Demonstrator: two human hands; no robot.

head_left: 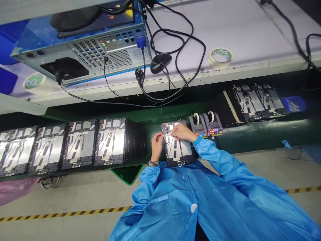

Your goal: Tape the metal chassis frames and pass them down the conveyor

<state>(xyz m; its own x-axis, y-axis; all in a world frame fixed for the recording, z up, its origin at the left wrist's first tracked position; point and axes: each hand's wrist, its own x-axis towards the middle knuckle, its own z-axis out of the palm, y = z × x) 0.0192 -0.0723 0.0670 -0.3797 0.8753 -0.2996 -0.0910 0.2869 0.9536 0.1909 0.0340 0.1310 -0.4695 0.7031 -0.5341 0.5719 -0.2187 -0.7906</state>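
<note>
In front of me lies an opened tablet [184,150], its inside facing up, with silvery metal, dark ribbon cables and black parts along the lower end. My right hand [182,131] reaches over its upper part, thumb and fingers pinched together just above the surface. What sits in that pinch is too small to make out. At the upper left edge of the tablet is my left hand [156,143], its fingers curled and thumb and forefinger closed; anything between them is hidden. Two tape dispensers [198,125] with white rolls and lit red displays stand right beside the tablet.
Stacks of opened tablets [110,142] line the bench on the left; more tablets [258,102] lie at the right back. Above, a shelf [240,23] bears a computer case [100,53], a black mouse [161,63], a tape roll [220,56] and loose cables.
</note>
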